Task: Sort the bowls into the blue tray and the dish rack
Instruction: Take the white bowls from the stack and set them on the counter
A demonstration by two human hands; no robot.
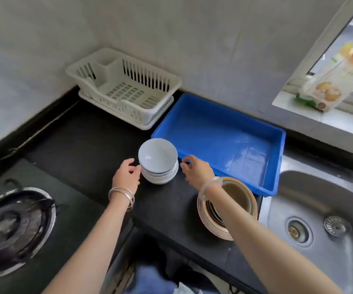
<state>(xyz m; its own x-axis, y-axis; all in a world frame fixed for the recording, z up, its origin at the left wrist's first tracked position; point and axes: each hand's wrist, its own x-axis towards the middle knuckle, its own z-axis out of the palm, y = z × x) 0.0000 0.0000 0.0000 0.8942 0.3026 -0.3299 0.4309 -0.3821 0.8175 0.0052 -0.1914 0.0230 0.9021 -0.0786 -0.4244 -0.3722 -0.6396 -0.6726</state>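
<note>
Framing the white bowl stack [158,161] at twelve o'clock: left hand [126,177] and right hand [196,169] open, barely touching, gripping nothing. Next: lifting one bowl toward blue tray [224,132], two o'clock.

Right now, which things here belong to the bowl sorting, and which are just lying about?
Part of the job:
white bowl stack
brown bowl stack
blue tray
dish rack
left hand
right hand

Just lying about:
gas burner
sink
food packet on the windowsill
</note>
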